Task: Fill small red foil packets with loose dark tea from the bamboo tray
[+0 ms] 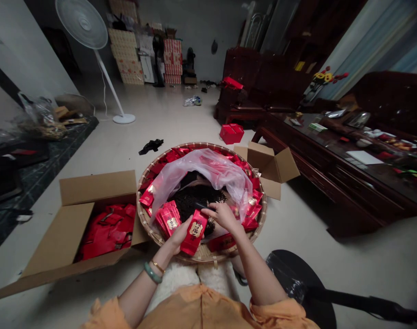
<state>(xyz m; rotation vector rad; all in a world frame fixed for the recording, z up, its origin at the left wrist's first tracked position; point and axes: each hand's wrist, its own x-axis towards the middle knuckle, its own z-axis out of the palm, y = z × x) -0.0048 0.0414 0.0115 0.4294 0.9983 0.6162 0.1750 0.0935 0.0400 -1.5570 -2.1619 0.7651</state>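
Note:
A round woven basket sits in front of me, holding a clear plastic bag of dark, twisted loose leaves that look like tea. My left hand grips a red packet with gold-and-black lettering, its top end tilted away from me. At the packet's top edge, my right hand is closed on a small black scoop-like tool; its exact shape is partly hidden. A stack of similar red packets leans just left of the leaves. More red packets line the basket's rim around the bag.
An open cardboard box with red packets stands at left, another open box at right. A white standing fan is beyond. Dark wooden table runs along the right; a black round base lies near my right elbow.

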